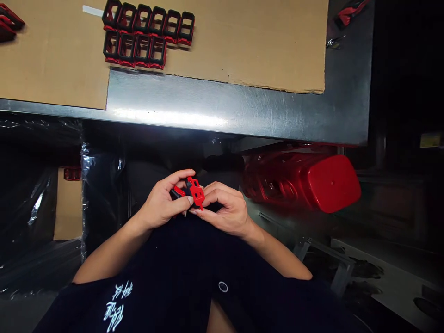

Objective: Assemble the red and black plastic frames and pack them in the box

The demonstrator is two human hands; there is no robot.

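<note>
Red-and-black part (197, 193): one, small, with rectangular openings in its red face; located between the two hands, in front of the wearer's dark shirt (180, 273), below the bench edge and apart from the bench (222, 104).

Left hand (169, 199): gripping the part from its left side, thumb against it near the lower end, a finger at its upper end.

Right hand (225, 206): fingertips and thumb pinching the part's right side and lower end.

Frames (142, 34): black and red, open-centred, in two adjoining rows on cardboard (256, 46); six in the far row, four in the near row.

Bench: metal, partly covered by the cardboard; a red object (348, 15) at its far right corner, exact kind unclear.

Stool (335, 182): red, glossy, to the right of the hands, near the bench edge.
</note>
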